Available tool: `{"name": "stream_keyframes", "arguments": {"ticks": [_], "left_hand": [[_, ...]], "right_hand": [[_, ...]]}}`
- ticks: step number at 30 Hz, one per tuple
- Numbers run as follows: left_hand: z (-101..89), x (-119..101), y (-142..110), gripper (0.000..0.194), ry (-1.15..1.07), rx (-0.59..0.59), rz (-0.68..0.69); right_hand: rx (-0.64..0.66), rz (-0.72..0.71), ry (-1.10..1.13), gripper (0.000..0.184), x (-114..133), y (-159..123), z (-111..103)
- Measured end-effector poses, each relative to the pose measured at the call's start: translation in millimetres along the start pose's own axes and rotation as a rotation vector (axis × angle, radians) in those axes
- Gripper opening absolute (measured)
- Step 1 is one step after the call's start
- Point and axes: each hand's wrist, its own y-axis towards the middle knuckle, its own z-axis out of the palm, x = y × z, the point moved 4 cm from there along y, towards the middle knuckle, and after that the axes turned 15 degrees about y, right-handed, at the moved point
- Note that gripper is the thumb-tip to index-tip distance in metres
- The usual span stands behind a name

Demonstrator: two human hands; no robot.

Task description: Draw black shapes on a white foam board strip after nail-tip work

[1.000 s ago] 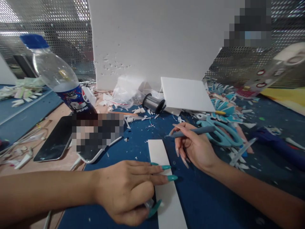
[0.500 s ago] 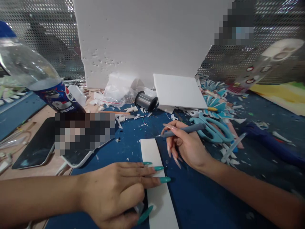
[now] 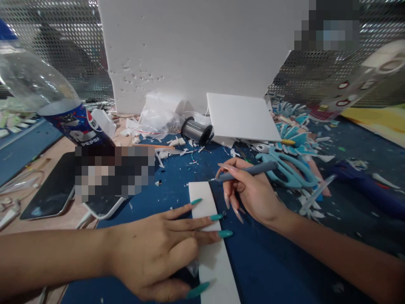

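Observation:
My left hand (image 3: 155,249), with long teal nails, lies across a white foam strip (image 3: 218,270), its fingers stretched out and spread. A small see-through piece (image 3: 193,268) shows partly under it; the palm hides the rest. My right hand (image 3: 249,190) has its fingers closed around a slim grey craft knife (image 3: 256,169), held like a pen. The knife's fine tip is at the far right corner of the strip; whether it touches I cannot tell. Light blue scissors (image 3: 289,169) lie just beyond my right hand. The strip rests on a blue mat (image 3: 272,270).
Two phones (image 3: 50,185) and a Pepsi bottle (image 3: 72,114) are on the left. Further back are a wire spool (image 3: 196,131), a white foam sheet (image 3: 243,118) and scattered scraps. A large white board (image 3: 196,50) stands behind. On the right lies a dark blue tool (image 3: 363,181).
The fingers of my left hand have spread wider on the strip. My right hand keeps the craft knife at the strip's far corner. The whole view has shifted slightly.

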Motion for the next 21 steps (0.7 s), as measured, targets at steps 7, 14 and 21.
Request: {"name": "stream_keyframes", "arguments": {"ticks": [7,14,21], "left_hand": [[0.3,2.5,-2.3,0.027,0.048,0.102,-0.011],[-0.4,0.1,-0.7,0.035,0.132,0.221,0.039],[-18.3,1.0,13.7,0.026,0.148,0.262,0.122]], "right_hand": [[0.025,-0.003,0.026,0.017,0.3,0.6,3.2],[0.103,0.000,-0.117,0.024,3.2,2.2,15.1],[0.030,-0.015,-0.229,0.042,0.1,11.2,23.9]]}}
